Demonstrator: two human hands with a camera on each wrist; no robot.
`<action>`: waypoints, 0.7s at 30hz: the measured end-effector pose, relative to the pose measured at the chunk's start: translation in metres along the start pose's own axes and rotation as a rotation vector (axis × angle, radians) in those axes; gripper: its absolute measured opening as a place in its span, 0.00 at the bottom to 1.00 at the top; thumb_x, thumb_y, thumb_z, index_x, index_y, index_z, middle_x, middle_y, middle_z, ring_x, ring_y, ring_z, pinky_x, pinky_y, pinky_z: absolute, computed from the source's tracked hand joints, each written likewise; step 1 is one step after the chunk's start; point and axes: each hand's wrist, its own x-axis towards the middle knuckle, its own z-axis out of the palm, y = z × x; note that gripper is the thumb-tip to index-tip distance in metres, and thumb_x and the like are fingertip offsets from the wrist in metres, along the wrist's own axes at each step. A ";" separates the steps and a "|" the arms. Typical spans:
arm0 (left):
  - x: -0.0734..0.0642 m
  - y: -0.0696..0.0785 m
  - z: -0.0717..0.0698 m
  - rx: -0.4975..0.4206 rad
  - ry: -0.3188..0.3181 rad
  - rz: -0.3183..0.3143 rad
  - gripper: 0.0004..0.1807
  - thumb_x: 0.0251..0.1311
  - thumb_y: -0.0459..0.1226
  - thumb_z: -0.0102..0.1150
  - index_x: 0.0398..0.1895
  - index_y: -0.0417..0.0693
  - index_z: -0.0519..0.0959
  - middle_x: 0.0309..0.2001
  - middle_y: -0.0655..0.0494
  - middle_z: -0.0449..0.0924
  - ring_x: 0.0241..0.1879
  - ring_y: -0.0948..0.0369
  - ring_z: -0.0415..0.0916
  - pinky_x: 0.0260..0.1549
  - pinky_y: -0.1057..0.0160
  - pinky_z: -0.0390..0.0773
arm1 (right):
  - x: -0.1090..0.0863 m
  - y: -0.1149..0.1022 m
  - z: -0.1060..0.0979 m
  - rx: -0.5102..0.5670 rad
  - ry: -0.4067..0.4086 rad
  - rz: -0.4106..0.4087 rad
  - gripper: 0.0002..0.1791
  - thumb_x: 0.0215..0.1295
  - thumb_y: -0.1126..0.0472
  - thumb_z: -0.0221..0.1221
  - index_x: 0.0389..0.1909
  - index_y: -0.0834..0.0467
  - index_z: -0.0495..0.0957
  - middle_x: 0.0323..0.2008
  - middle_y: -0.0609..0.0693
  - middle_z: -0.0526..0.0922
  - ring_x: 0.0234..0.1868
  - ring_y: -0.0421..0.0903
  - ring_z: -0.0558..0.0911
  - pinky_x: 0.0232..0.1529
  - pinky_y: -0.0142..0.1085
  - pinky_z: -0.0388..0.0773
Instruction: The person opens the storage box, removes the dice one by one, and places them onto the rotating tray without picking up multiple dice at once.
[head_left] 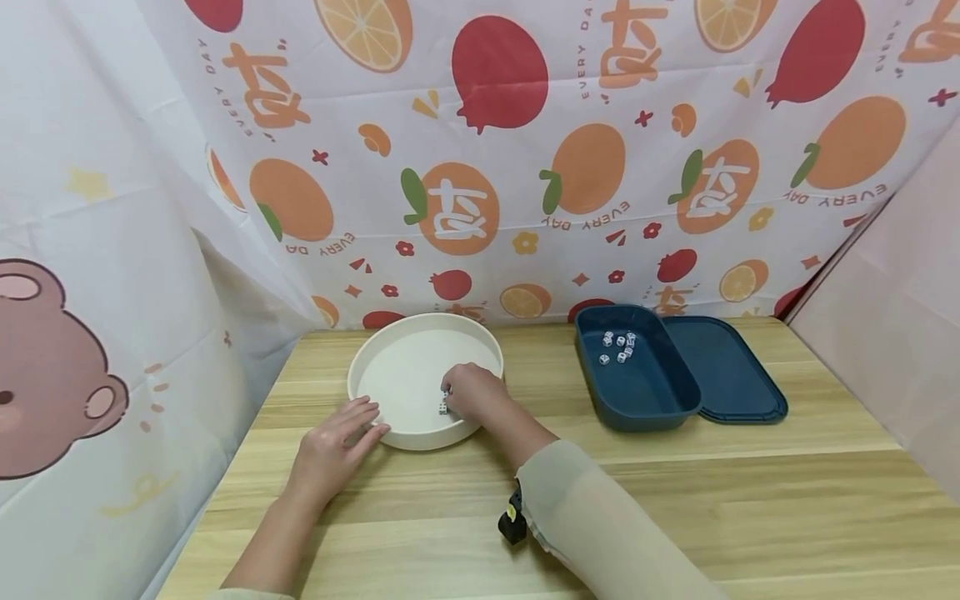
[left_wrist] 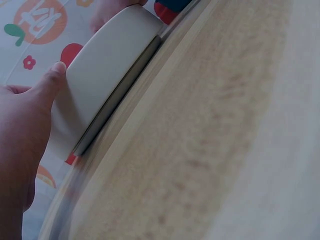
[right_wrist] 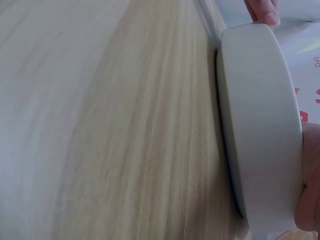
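Note:
A round cream tray [head_left: 405, 375] with a raised rim stands on the table. Inside it, toward the front right, is a small upright group of white dice [head_left: 442, 406] with dark pips. Curled fingers of my right hand [head_left: 477, 395] pinch at the top of these dice; the hand hides much of what it holds. The wrist crosses the tray's front right rim. My left hand [head_left: 333, 446] rests loosely on the front left rim, its thumb touching the edge in the left wrist view. In the right wrist view the tray's outer wall [right_wrist: 260, 115] hides the dice.
Right of the tray is a dark blue rectangular box [head_left: 637, 392] with several white dice [head_left: 621, 346] at its far end. A flat dark blue lid [head_left: 723, 371] lies beside it. A fruit-print cloth [head_left: 510, 208] hangs behind the wooden table [head_left: 720, 517].

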 end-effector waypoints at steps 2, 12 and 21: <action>0.000 0.000 -0.001 -0.001 0.000 -0.005 0.18 0.41 0.35 0.77 0.39 0.42 0.87 0.43 0.48 0.88 0.48 0.47 0.84 0.64 0.83 0.60 | 0.001 -0.002 0.000 -0.011 -0.021 0.003 0.10 0.64 0.62 0.60 0.42 0.50 0.87 0.40 0.41 0.86 0.40 0.39 0.79 0.47 0.36 0.80; 0.002 0.002 -0.002 -0.013 -0.005 -0.016 0.18 0.41 0.35 0.77 0.40 0.41 0.87 0.43 0.46 0.88 0.49 0.47 0.83 0.64 0.84 0.59 | 0.003 -0.003 -0.003 -0.033 -0.060 0.019 0.10 0.65 0.59 0.60 0.45 0.50 0.85 0.44 0.42 0.86 0.44 0.40 0.81 0.51 0.38 0.80; 0.000 0.001 -0.002 -0.009 0.007 -0.012 0.20 0.39 0.34 0.78 0.40 0.41 0.87 0.44 0.48 0.88 0.49 0.47 0.84 0.63 0.85 0.59 | 0.000 -0.002 -0.001 0.048 -0.035 0.013 0.18 0.61 0.63 0.61 0.52 0.48 0.83 0.42 0.44 0.85 0.43 0.42 0.79 0.46 0.36 0.79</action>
